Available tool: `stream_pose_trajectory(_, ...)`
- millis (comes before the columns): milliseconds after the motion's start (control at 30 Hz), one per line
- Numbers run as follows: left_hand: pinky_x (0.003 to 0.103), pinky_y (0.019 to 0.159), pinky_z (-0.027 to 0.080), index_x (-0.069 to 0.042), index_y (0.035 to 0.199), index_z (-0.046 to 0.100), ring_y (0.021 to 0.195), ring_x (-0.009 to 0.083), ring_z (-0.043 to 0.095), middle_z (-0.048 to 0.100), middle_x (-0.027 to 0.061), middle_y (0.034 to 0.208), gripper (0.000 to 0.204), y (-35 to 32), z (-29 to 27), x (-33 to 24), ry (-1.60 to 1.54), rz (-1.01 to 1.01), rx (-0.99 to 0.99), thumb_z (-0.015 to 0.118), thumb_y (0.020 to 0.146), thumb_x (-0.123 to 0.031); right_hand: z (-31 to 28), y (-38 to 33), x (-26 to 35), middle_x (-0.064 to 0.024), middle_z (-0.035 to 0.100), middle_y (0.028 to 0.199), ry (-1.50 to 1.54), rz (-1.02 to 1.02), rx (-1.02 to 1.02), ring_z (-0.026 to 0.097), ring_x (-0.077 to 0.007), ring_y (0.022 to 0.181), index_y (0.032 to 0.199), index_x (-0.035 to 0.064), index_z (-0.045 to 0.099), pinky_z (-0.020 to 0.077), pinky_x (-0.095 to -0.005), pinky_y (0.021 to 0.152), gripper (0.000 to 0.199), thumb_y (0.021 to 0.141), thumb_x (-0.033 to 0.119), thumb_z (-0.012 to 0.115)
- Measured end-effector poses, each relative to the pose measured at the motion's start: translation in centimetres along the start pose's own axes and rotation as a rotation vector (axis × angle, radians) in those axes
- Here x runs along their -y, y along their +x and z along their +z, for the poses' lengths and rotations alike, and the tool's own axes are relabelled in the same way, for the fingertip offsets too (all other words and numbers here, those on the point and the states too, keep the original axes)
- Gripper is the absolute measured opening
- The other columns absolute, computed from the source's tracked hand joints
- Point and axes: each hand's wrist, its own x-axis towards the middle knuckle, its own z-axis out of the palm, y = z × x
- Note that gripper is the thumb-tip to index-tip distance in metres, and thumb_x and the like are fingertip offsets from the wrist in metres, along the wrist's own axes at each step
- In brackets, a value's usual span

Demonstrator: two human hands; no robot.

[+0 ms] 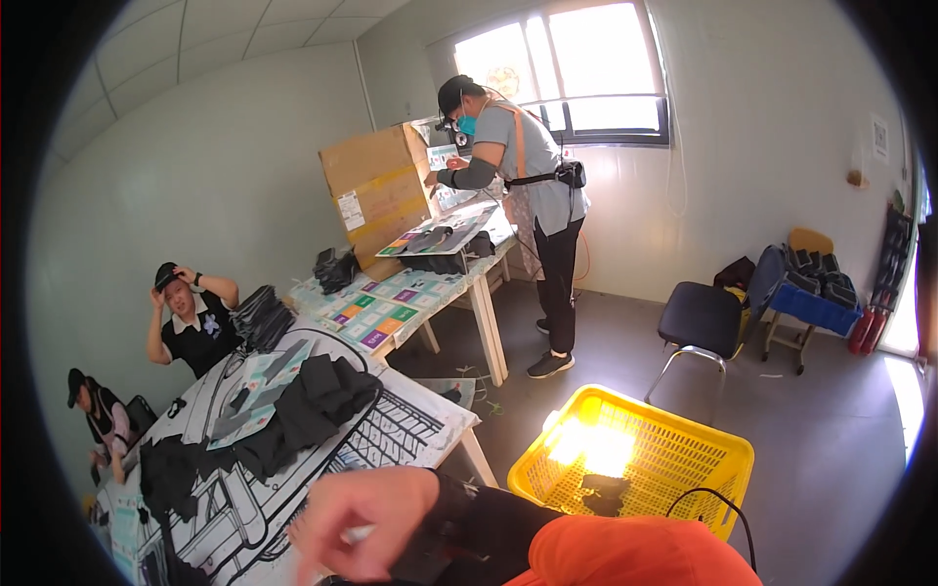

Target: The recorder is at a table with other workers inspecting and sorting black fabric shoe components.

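Observation:
My right hand reaches in over the near edge of the table from the lower right. Its fingers bend downward and are smeared by motion, so their grip does not show. A small pale patch appears between thumb and fingers; I cannot tell whether it is an object or the tabletop. The arm wears a black cuff and an orange sleeve. My left hand is out of view. Beyond the right hand, dark grey fabric pieces lie heaped on the line-patterned table, partly over a printed sheet.
A yellow plastic basket with a dark piece inside stands right of the table. Behind are a chair and a blue crate. One person works beside a cardboard box; two others sit at the left.

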Motion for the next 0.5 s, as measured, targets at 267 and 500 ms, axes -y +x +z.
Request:
stream_pose_trajectory(267,0.060,0.113,0.033,0.002,0.117,0.058,0.113,0.0426,0.052,0.059,0.0220,0.113,0.037,-2.2,1.1,4.2,0.289,-0.028,0.107,0.056,0.092,-0.025,-0.2,0.8,0.4,-0.0086,0.063,0.081,-0.850,-0.620,0.312,0.062,-0.0256,0.084,0.106,0.0065,0.070,0.0494,-0.0487,0.098,0.015,0.099,0.013,0.059)
stream_pose_trajectory(500,0.061,0.115,0.031,0.001,0.129,0.061,0.125,0.0438,0.053,0.062,0.0233,0.130,0.041,0.2,-0.2,0.4,0.221,-0.021,0.072,0.062,0.094,-0.020,-9.0,-2.0,-11.3,-0.0093,0.059,0.076,-1.597,-0.369,-0.811,0.060,-0.0299,0.082,0.079,0.0088,0.072,0.0422,-0.0585,0.107,0.015,0.069,0.003,0.063)
